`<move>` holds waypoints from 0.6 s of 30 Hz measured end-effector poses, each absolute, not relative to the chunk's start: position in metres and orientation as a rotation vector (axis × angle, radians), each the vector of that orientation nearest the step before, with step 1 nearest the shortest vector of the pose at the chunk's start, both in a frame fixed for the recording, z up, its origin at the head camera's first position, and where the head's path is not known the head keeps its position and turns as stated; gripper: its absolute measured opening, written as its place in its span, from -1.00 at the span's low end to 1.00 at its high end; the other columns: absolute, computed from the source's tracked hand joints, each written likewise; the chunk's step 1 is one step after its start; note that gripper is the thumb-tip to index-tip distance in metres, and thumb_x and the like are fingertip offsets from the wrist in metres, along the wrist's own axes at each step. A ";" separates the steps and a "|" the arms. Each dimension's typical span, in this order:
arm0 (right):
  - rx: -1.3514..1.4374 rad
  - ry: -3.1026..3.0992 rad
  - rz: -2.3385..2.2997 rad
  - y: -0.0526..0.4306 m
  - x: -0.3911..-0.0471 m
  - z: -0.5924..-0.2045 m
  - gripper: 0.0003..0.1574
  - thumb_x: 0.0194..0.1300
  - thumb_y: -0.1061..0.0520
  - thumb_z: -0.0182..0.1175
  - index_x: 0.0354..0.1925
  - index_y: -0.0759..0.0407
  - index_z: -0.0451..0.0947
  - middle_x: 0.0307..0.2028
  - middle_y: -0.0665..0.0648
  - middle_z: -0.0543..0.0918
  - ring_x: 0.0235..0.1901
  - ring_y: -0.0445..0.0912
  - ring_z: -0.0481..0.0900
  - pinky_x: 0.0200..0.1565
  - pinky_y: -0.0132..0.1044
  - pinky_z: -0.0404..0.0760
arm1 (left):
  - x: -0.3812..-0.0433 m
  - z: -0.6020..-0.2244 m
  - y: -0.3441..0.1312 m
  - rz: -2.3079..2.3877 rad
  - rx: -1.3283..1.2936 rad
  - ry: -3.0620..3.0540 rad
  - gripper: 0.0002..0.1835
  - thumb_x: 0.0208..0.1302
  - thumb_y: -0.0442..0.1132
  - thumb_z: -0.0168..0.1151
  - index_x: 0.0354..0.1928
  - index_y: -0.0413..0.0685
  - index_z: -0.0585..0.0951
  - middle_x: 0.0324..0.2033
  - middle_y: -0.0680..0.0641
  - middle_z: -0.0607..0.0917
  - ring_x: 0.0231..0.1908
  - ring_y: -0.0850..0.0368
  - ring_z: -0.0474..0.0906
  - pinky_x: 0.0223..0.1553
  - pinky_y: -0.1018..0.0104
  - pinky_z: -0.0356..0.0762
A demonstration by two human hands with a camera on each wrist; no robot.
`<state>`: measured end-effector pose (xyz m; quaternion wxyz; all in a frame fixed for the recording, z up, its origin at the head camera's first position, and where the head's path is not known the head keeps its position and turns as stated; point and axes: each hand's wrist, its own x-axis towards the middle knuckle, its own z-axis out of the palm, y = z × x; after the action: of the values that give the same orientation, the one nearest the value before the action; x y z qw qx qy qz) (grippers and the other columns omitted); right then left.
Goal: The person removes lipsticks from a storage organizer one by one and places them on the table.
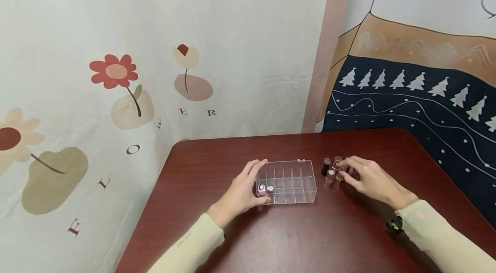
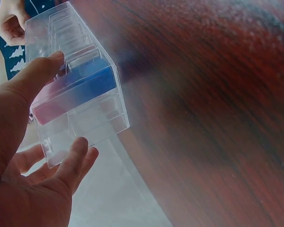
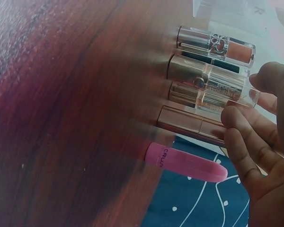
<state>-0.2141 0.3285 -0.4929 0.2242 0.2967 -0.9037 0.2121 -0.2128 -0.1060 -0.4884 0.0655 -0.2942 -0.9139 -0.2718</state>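
A clear plastic compartment box (image 1: 286, 199) lies on the table. My left hand (image 1: 242, 186) grips its left end, thumb at the near side and fingers at the far side. Two items stand in its left cells: a pink one (image 1: 261, 191) and a white-topped one (image 1: 270, 188). In the left wrist view a pink-and-blue block (image 2: 78, 92) shows through the box's end wall. To the right, my right hand (image 1: 372, 180) pinches the clear cap of a lipstick (image 3: 187, 71) between thumb and fingers. The lipstick stands upright among others.
Close around that lipstick stand a lipstick with an orange-tinted end (image 3: 239, 51), a dark tube (image 1: 325, 167), a rose-gold tube (image 3: 182, 119) and a pink tube (image 3: 187, 163). The reddish-brown table (image 1: 294, 238) meets printed cloth hangings (image 1: 248, 49) at the back and sides.
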 end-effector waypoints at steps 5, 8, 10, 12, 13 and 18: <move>0.823 -2.483 0.594 0.329 -0.214 -0.493 -0.54 0.24 0.32 0.71 0.06 0.05 0.83 -0.18 -0.11 0.79 -0.32 -0.35 0.61 -0.35 -0.39 0.73 | -0.213 -0.488 -0.106 -0.833 -0.891 -2.756 0.27 0.13 -0.12 0.92 0.81 0.03 0.33 0.62 -0.17 0.48 0.00 -0.05 0.83 0.29 -0.05 0.87; 0.820 -2.493 0.602 0.329 -0.214 -0.492 -0.52 0.24 0.32 0.72 0.08 0.04 0.82 -0.16 -0.10 0.81 -0.31 -0.34 0.62 -0.34 -0.39 0.74 | -0.213 -0.488 -0.106 -0.825 -0.892 -2.762 0.27 0.13 -0.11 0.92 0.82 0.04 0.32 0.62 -0.16 0.48 0.03 -0.07 0.82 0.30 -0.06 0.86; 0.814 -2.504 0.604 0.328 -0.214 -0.492 -0.51 0.25 0.32 0.72 0.09 0.04 0.82 -0.15 -0.09 0.81 -0.30 -0.33 0.63 -0.32 -0.39 0.76 | -0.214 -0.488 -0.106 -0.818 -0.892 -2.765 0.27 0.14 -0.10 0.92 0.82 0.05 0.32 0.63 -0.16 0.48 0.04 -0.08 0.81 0.31 -0.07 0.86; 0.807 -2.513 0.605 0.328 -0.213 -0.491 -0.51 0.25 0.31 0.72 0.09 0.03 0.82 -0.15 -0.09 0.81 -0.30 -0.33 0.62 -0.31 -0.39 0.76 | -0.214 -0.488 -0.106 -0.815 -0.891 -2.765 0.27 0.14 -0.10 0.92 0.82 0.05 0.32 0.62 -0.16 0.48 0.03 -0.07 0.80 0.30 -0.07 0.86; 0.804 -2.515 0.602 0.328 -0.213 -0.491 -0.50 0.25 0.31 0.73 0.09 0.03 0.82 -0.16 -0.10 0.80 -0.30 -0.33 0.62 -0.31 -0.39 0.75 | -0.215 -0.488 -0.106 -0.816 -0.891 -2.765 0.27 0.14 -0.10 0.92 0.82 0.05 0.32 0.62 -0.16 0.48 0.02 -0.06 0.80 0.29 -0.07 0.86; 0.816 -2.501 0.591 0.328 -0.214 -0.492 -0.50 0.23 0.33 0.72 0.08 0.04 0.82 -0.18 -0.10 0.79 -0.31 -0.33 0.61 -0.34 -0.40 0.72 | -0.214 -0.489 -0.107 -0.819 -0.893 -2.765 0.27 0.14 -0.10 0.92 0.82 0.04 0.33 0.62 -0.16 0.49 0.02 -0.06 0.82 0.30 -0.08 0.86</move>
<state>-0.2138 0.3280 -0.4919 0.2209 0.2951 -0.9047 0.2136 -0.2144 -0.1066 -0.4893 0.0616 -0.2953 -0.9142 -0.2707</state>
